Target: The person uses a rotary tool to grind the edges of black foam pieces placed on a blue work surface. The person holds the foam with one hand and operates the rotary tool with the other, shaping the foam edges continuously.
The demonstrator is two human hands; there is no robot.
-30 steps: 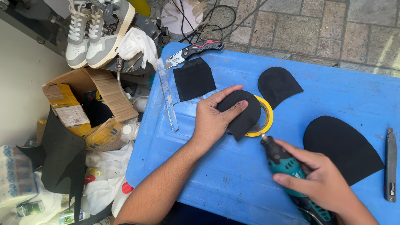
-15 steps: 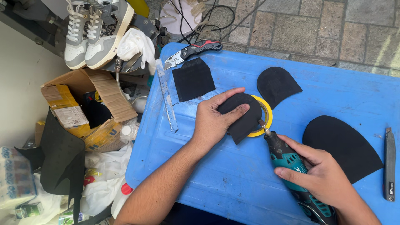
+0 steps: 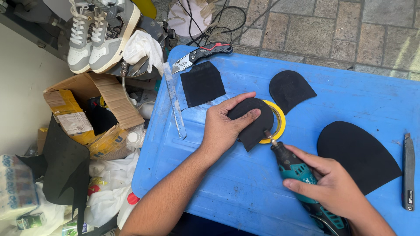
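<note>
My left hand (image 3: pixel 225 126) presses a black rubber heel piece (image 3: pixel 259 126) down on a yellow tape roll (image 3: pixel 280 122) that lies on the blue plastic lid (image 3: pixel 227 188). A teal and black rotary tool (image 3: pixel 297 172) is gripped in my right hand (image 3: pixel 337 188), with its tip at the lower right edge of the heel piece. Around them lie a black square patch (image 3: pixel 202 83), a smaller black heel-shaped piece (image 3: pixel 289 89) and a large black half-oval piece (image 3: pixel 356 155).
A utility knife (image 3: pixel 199 53) and a clear ruler (image 3: pixel 174 99) lie near the lid's far left edge. A dark blade tool (image 3: pixel 408 172) rests at the right. Grey sneakers (image 3: pixel 99 32), an open cardboard box (image 3: pixel 89 113) and bags crowd the left floor.
My right hand has brought the rotary tool up and left until its tip meets the heel piece. My left hand stays pressed on the piece.
</note>
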